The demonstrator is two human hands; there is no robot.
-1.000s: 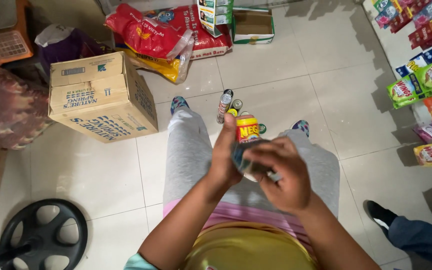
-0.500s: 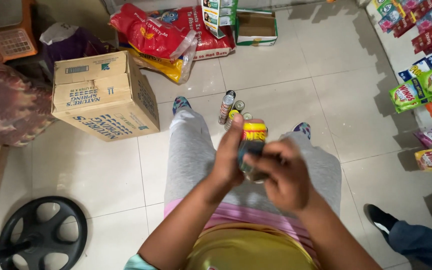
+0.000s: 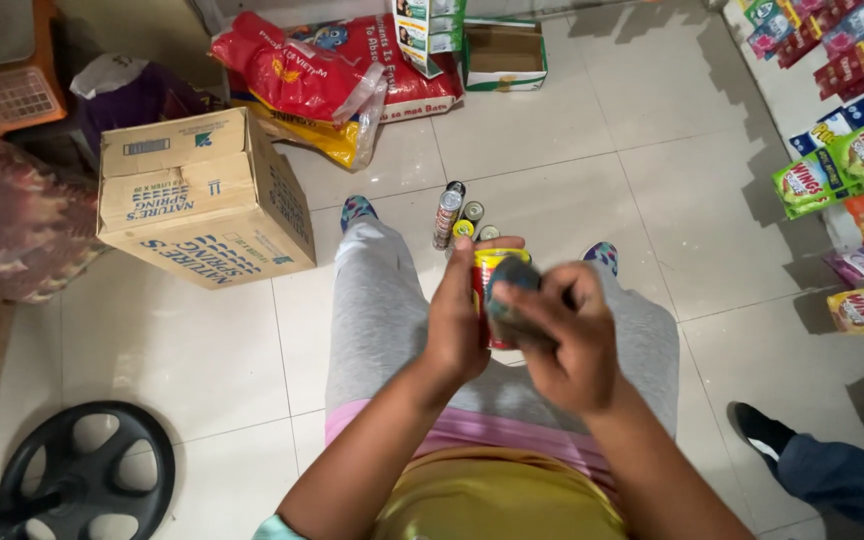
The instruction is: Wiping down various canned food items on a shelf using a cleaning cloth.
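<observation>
A cardboard box sits on the tiled floor to the far left, with a dark bag behind it and red and yellow sacks slumped at the far edge. A small open carton lies beyond those. Snack packets line the right side, and someone else's dark shoe and blue trouser leg show at the near right. A black wheel-shaped base rests near left.

Nothing stands between my hands and the floor but my own grey-clad legs.

My left hand wraps around a red and yellow can, grip closed on its side, holding it upright over my lap. My right hand presses a dark cloth against the can's right side, fingers curled tight around the cloth. The can lies between both hands, mostly covered by them.

On the floor between my feet, just beyond the held can, stand four more cans in a tight cluster, one taller than the rest.

I count one held can, four on the floor, one cloth, one box.
</observation>
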